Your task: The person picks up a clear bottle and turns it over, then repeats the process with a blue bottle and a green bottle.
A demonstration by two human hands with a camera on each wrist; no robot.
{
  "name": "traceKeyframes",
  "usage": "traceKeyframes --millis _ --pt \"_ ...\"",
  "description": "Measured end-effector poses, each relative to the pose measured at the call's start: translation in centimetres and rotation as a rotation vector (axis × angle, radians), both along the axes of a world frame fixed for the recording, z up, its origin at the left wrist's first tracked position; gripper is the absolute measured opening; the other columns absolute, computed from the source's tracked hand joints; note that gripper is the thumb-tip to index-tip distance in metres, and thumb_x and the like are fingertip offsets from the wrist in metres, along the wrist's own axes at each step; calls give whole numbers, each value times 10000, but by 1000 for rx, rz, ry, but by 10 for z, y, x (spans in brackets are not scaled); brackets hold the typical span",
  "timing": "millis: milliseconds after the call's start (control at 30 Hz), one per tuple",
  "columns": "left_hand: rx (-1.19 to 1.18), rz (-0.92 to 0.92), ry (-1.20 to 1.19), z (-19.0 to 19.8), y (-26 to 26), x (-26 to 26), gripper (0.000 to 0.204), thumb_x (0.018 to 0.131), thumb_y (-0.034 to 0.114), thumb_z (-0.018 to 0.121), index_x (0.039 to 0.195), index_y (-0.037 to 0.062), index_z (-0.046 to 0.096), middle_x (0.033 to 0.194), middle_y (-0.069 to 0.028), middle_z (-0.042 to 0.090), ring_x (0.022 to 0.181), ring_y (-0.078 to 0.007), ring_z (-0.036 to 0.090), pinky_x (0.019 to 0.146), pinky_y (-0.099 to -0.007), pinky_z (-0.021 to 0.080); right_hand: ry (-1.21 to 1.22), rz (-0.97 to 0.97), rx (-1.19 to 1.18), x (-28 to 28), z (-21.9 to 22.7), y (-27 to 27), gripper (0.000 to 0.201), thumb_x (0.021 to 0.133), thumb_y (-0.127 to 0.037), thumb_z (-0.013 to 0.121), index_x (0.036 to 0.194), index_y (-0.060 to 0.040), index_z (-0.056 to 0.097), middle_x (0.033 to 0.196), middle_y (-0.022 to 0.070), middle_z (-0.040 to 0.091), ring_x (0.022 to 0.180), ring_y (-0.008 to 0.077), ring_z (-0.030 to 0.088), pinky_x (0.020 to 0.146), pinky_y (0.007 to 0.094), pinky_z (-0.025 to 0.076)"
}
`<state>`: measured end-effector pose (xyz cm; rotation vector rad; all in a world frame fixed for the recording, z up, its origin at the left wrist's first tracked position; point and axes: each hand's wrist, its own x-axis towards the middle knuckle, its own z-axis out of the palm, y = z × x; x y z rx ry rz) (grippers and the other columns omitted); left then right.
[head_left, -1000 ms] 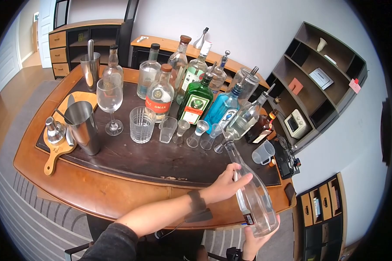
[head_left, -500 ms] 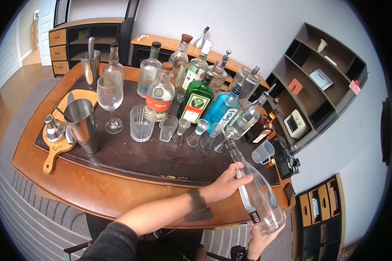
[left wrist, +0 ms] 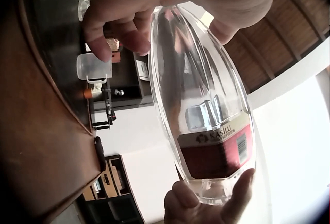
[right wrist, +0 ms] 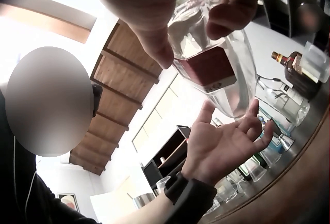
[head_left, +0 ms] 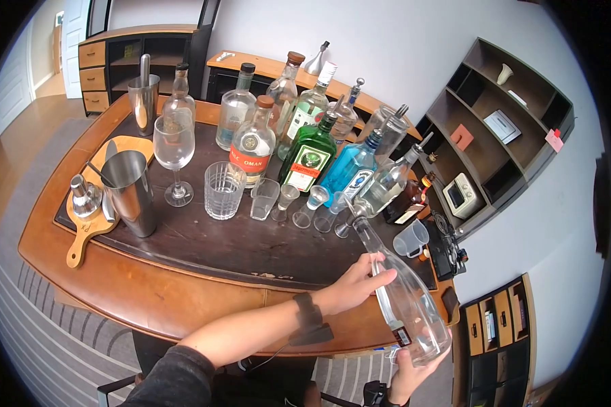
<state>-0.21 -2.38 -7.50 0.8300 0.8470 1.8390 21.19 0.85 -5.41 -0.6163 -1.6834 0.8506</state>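
Note:
A clear glass bottle (head_left: 414,298) with a long neck is held tilted over the table's front right edge, its neck pointing away and left. My left hand (head_left: 354,283) holds it near the neck, thumb and fingertips on opposite sides. Down at the base, my right hand (head_left: 417,378) grips it with thumb and fingers. A red and cream label (left wrist: 216,152) reading KASILU shows through the glass in the left wrist view. Just beyond the neck stand a small metal jigger (head_left: 343,229) and a clear bottle with a pourer (head_left: 387,186).
A green bottle (head_left: 307,159), a blue bottle (head_left: 349,173) and several others line the back. In front stand a cut-glass tumbler (head_left: 224,193), a wine glass (head_left: 174,149) and a shaker tin (head_left: 130,197). A plastic measuring cup (head_left: 411,239) sits right, a wooden board (head_left: 81,247) left.
The base of the bottle has swung a little to the right, and my right hand has moved right with it. My left hand stays near the neck.

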Motion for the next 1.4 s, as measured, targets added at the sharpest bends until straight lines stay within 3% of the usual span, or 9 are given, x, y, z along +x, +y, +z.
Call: traceKeyframes --millis 467,567,667,967,1067,1167,1400 --pt "-33 -3 48 7 -4 -1 564 961 361 545 1366 53 301 1170 -33 525 1064 -91 488 880 -284 413 -5 40 2 1 8 1 958 684 -295 801 1418 -4 258 1133 121 520 615 90 475 545 208 379" --pt "-66 -48 47 11 -7 -4 555 953 377 540 1363 77 314 1175 -29 527 1091 -105 487 902 -307 404 -40 7 54 3 8 8 940 691 -304 787 1413 5 270 1085 125 543 593 89 475 515 206 374" --pt "-13 -72 -24 21 -14 -4 600 933 331 582 1347 18 281 1172 -128 503 1095 -170 516 935 -322 430 -44 -3 18 2 13 6 927 698 -321 778 1406 11 281 1024 121 559 564 90 473 465 204 360" --pt "-7 -102 -28 28 -18 -5 592 936 319 583 1344 18 278 1138 -92 544 1083 -148 526 944 -324 431 8 -10 19 -1 18 9 912 704 -331 783 1396 2 292 841 68 548 521 77 458 412 192 328" --pt "-78 -96 110 22 -15 -6 578 953 458 492 1408 162 293 1218 -43 554 1109 -133 497 909 -348 388 11 -5 4 -1 19 11 915 705 -339 788 1395 -1 290 807 59 540 514 72 454 406 188 319" --pt "-7 -93 -1 27 -18 -5 584 943 356 574 1329 14 301 1119 -94 554 1078 -143 524 937 -323 435 3 -15 -1 -1 20 11 919 707 -347 791 1394 0 288 790 50 533 508 68 450 402 186 313" --pt "-10 -93 25 27 -17 -5 606 949 377 559 1346 5 293 1134 -111 552 1082 -151 524 933 -316 432 12 -16 20 -2 21 13 910 707 -342 790 1388 2 295 832 62 542 507 64 446 401 179 313"
